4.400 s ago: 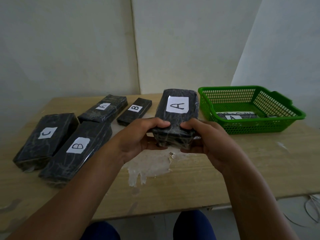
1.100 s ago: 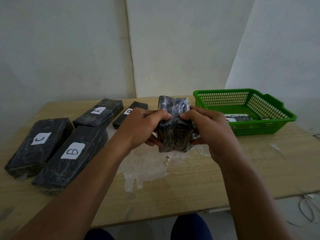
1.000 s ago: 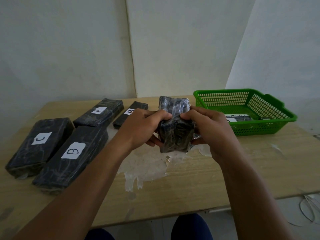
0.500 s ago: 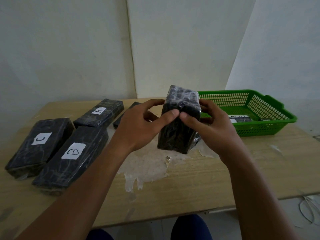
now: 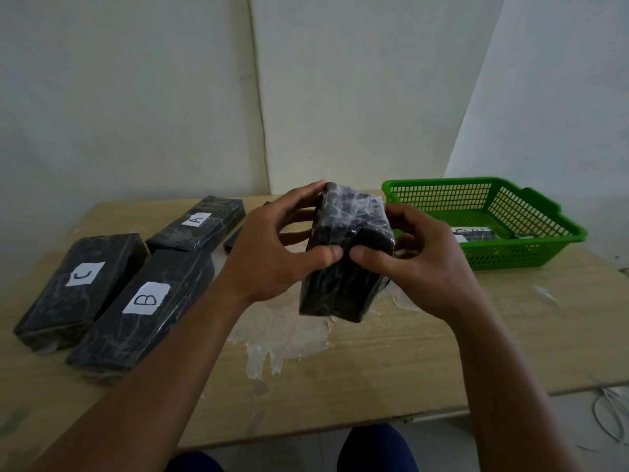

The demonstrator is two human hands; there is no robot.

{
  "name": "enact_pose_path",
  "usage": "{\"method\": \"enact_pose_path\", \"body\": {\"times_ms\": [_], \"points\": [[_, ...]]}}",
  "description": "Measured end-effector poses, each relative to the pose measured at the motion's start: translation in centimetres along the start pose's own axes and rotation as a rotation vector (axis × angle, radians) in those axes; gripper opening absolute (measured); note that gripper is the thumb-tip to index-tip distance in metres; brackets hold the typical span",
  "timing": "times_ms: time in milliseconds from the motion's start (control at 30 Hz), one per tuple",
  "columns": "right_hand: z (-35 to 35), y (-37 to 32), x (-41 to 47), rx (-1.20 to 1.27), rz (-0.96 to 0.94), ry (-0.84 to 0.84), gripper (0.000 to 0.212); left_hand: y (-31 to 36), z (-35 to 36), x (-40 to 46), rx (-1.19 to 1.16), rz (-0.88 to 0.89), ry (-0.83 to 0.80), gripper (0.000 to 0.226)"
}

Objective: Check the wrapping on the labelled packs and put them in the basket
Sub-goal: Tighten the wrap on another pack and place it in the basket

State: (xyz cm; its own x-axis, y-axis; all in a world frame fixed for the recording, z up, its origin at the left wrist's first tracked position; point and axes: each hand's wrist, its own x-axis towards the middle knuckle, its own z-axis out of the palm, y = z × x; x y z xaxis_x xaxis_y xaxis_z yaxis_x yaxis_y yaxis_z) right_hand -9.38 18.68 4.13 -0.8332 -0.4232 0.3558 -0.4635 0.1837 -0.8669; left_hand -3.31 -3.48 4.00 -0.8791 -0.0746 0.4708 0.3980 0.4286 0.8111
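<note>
Our left hand [image 5: 269, 257] and right hand [image 5: 422, 264] each gripped the wrapped pack [image 5: 343, 260], thumbs meeting on its near face, fingers curled behind. We held it on end above the counter [image 5: 391, 362], likely to inspect the film. The basket [image 5: 531, 257] sat just right; packs C [image 5: 81, 284], B [image 5: 143, 311] and A [image 5: 199, 226] lay left.

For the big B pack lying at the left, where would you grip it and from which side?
Take the B pack across its two long sides, near the middle by the label, coming down from above. It lies flat, long and narrow. The C pack sits close along its left side, so fingers may need to wedge in there, or grip the near end.
</note>
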Motion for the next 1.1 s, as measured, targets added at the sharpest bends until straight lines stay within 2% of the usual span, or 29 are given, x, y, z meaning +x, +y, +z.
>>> {"method": "enact_pose_path", "body": {"times_ms": [133,367,467,567,600,633,700,767,833,900,967,1033,1100], "points": [[-0.3,0.2,-0.2,-0.01,-0.059,-0.012,0.083,-0.1,0.0,-0.3,-0.053,0.042,-0.011,0.091],[-0.4,0.5,0.1,0.003,-0.061,-0.006,0.079,-0.1,0.3,0.0,-0.074,0.035,0.013,0.086],[-0.1,0.9,0.2,0.058,0.006,-0.025,0.077,0.3,0.6,0.4,-0.101,-0.022,0.069,0.069],[0.3,1.2,0.1,0.082,0.077,-0.106,0.089,0.5,1.0,0.9,-0.212,-0.194,0.12,0.031],[0.5,1.2,0.1,0.103,0.1,-0.107,0.088,0.7,1.1,0.9,-0.234,-0.245,0.116,0.025],[0.7,1.2,0.1,0.139,0.12,-0.092,0.083,0.7,1.2,0.9,-0.232,-0.278,0.104,0.027],[0.9,1.0,0.2,0.234,0.167,-0.028,0.068,0.2,1.2,0.8,-0.22,-0.314,0.035,0.047],[1.0,0.7,0.4,0.327,0.238,0.032,0.056,-0.2,1.1,0.5,-0.185,-0.365,-0.094,0.071],[0.9,0.5,0.6,0.399,0.299,0.066,0.049,-0.4,1.1,0.1,-0.179,-0.435,-0.225,0.078],[0.7,0.6,0.5,0.429,0.326,0.032,0.057,-0.3,1.4,-0.2,-0.217,-0.466,-0.229,0.077],[0.4,0.7,0.1,0.426,0.335,-0.071,0.067,0.1,1.5,0.0,-0.237,-0.486,-0.158,0.074],[0.4,0.9,-0.2,0.443,0.354,-0.152,0.069,0.3,1.5,0.3,-0.265,-0.508,-0.09,0.063],[0.4,0.9,-0.2,0.478,0.376,-0.145,0.068,0.6,1.4,0.5,-0.274,-0.52,-0.076,0.049]]}}
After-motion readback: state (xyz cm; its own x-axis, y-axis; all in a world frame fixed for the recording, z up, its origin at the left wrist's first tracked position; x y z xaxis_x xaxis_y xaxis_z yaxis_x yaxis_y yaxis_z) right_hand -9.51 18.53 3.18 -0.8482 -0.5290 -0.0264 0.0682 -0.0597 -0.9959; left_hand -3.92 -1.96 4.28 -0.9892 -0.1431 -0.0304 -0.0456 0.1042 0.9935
